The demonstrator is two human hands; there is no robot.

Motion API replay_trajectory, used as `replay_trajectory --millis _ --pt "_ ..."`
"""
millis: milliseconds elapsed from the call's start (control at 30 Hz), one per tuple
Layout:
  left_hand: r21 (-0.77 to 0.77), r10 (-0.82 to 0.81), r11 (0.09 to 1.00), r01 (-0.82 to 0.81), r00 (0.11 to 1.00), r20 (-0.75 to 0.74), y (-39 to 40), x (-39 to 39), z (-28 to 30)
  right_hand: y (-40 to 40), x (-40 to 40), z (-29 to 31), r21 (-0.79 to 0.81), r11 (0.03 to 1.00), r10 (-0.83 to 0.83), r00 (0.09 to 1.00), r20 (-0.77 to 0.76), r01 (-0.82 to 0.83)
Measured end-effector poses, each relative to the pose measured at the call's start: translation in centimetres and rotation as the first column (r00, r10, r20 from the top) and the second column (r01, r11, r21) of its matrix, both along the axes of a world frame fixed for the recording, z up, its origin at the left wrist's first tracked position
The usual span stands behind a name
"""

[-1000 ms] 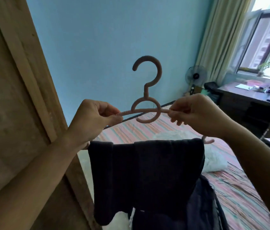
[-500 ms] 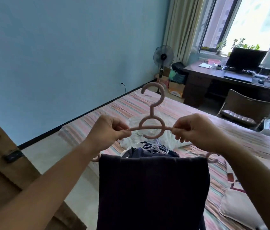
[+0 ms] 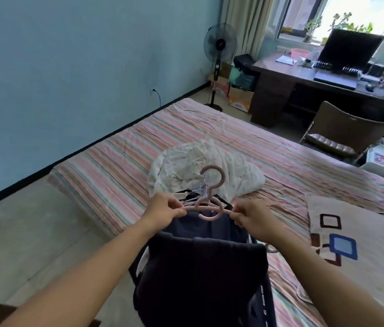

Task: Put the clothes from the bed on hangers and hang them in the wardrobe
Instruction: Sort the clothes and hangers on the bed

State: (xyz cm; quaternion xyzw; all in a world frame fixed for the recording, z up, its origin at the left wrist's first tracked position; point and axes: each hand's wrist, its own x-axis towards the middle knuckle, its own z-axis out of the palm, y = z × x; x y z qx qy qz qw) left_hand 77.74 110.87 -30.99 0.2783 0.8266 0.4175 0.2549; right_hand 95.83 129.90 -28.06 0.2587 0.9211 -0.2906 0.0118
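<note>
While a dark garment (image 3: 206, 267) hangs folded over the pink hanger (image 3: 209, 204), my left hand (image 3: 162, 212) and right hand (image 3: 255, 219) each pinch its bar above the near edge of the striped bed (image 3: 120, 166), where a white garment (image 3: 186, 166) lies mid-mattress.

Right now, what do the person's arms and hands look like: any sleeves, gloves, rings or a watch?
Both forearms are bare as far as the frame shows: no sleeves in view. The left hand and right hand wear no gloves; no watch, bracelet or ring is visible on the wrists or fingers shown.
</note>
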Motion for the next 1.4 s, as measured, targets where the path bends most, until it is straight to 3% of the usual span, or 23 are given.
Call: replay_trajectory --millis 167,333,533,600,733,833,1000,1267,1333,1400 --pt "-0.036 0.057 0.998 -0.056 0.998 0.013 6.5 -3.7 -4.8 5.8 -5.0 -5.1 0.041 0.999 -0.003 0.999 0.051 0.0" --pt "-0.133 0.043 0.99 -0.041 0.999 0.017 12.0 -7.7 -10.9 11.2 -9.5 -11.6 0.055 0.997 0.049 0.977 0.207 -0.062" --pt "-0.207 0.074 0.976 -0.069 0.997 0.018 17.3 -11.4 -18.2 16.4 -13.9 -19.4 0.01 1.0 0.019 0.969 0.247 -0.022" --pt "-0.252 0.039 0.967 -0.037 0.999 0.006 18.6 -12.2 -20.4 17.8 -15.2 -21.9 0.009 1.0 0.005 0.967 0.255 -0.007" --pt "-0.466 -0.169 0.882 0.078 0.973 -0.157 19.9 -13.0 -25.2 19.7 -17.2 -27.1 0.026 0.999 -0.04 0.955 0.295 0.034" --pt "-0.588 -0.303 0.79 0.174 0.945 -0.127 20.1 -13.2 -29.0 19.9 -18.2 -30.8 0.055 0.997 -0.071 0.944 0.322 0.057" --pt "-0.701 -0.37 0.689 0.182 0.921 -0.124 20.2 -13.9 -34.1 19.8 -19.6 -36.2 0.127 0.986 -0.139 0.958 0.252 0.11" --pt "-0.727 -0.398 0.657 0.201 0.911 -0.107 20.7 -14.7 -39.3 20.3 -18.9 -42.2 0.019 0.985 -0.174 0.973 0.15 0.173" --pt "-0.727 -0.39 0.655 0.207 0.916 -0.09 21.0 -14.8 -40.2 20.1 -18.3 -42.7 0.021 0.993 -0.122 0.974 0.193 0.12" --pt "-0.724 -0.375 0.657 0.21 0.924 -0.072 21.1 -14.9 -40.7 19.6 -17.4 -43.1 0.128 0.992 -0.033 0.973 0.228 0.004"
